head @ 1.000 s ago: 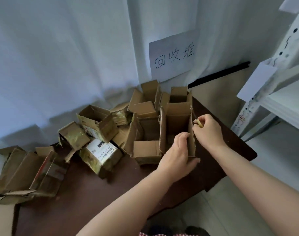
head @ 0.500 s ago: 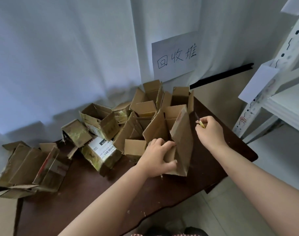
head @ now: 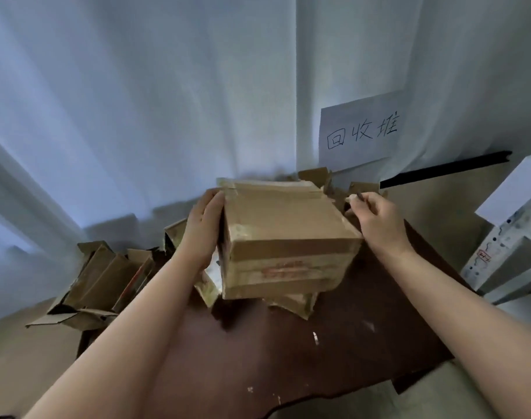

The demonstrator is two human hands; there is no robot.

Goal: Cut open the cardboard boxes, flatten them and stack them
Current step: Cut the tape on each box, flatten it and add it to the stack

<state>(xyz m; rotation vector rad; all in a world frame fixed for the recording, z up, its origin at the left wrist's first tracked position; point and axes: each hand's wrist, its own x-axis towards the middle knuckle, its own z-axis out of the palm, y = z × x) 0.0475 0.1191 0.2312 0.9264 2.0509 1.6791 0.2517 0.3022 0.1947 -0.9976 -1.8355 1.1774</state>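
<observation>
Compared with half a second earlier, the box (head: 284, 237) now sits raised in front of the camera instead of lying collapsed on the tabletop (head: 334, 352).

Head view: the left hand (head: 202, 229) presses flat against the box's left side, fingers straight. The right hand (head: 376, 220) is curled round a small cutter (head: 353, 197) just beside the box's far right corner. Flattened boxes (head: 107, 281) lie at the left.

Step in hand, by judgement: positioning for a cut. The next move calls for locating the taped seam and steadying the box.
</observation>
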